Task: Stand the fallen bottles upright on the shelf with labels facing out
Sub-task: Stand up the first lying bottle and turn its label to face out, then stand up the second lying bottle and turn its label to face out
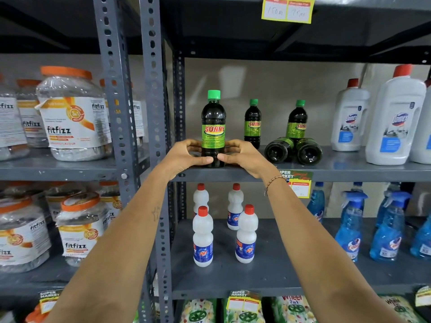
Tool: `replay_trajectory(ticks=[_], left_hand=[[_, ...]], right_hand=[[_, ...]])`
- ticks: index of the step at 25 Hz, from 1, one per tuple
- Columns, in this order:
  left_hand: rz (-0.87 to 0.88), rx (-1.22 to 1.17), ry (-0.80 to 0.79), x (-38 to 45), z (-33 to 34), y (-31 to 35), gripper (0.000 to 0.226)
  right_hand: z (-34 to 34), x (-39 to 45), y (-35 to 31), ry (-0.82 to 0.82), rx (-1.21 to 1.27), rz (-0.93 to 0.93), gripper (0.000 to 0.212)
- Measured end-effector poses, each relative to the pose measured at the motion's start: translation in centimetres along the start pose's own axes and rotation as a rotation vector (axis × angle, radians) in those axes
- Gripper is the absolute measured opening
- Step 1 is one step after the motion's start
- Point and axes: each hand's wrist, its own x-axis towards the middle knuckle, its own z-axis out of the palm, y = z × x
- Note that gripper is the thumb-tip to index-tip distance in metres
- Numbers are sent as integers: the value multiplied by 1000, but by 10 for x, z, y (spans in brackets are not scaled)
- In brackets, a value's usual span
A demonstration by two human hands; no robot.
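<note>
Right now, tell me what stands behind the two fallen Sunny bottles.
One upright Sunny bottle stands behind the two fallen bottles, label turned partly right. They cover its base.

Both forearms are bare, without sleeves. A beaded bracelet [274, 181] circles the right wrist; a small tattoo [155, 212] marks the left forearm.
</note>
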Motion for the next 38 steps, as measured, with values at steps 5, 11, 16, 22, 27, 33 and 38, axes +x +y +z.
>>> replay_trajectory(ticks=[5, 11, 16, 22, 27, 33, 38], left_hand=[[-2, 14, -2, 2, 0, -2, 64], [-21, 51, -28, -4, -3, 3, 84], [84, 372, 234, -28, 10, 9, 65], [639, 624, 364, -38, 116, 21, 26], [510, 1067, 409, -8, 146, -1, 41], [482, 1189, 451, -13, 152, -17, 41], [504, 1161, 491, -13, 155, -22, 38]], right_hand=[[-1, 0, 0, 3, 69, 16, 45], [1, 0, -5, 7, 110, 59, 48], [-3, -3, -7, 185, 70, 108, 16], [-53, 1, -15, 981, -425, 87, 29], [-84, 20, -34, 603, -929, 474, 56], [-87, 21, -24, 288, -1103, 532, 59], [-96, 16, -7, 386, -755, 436, 54]])
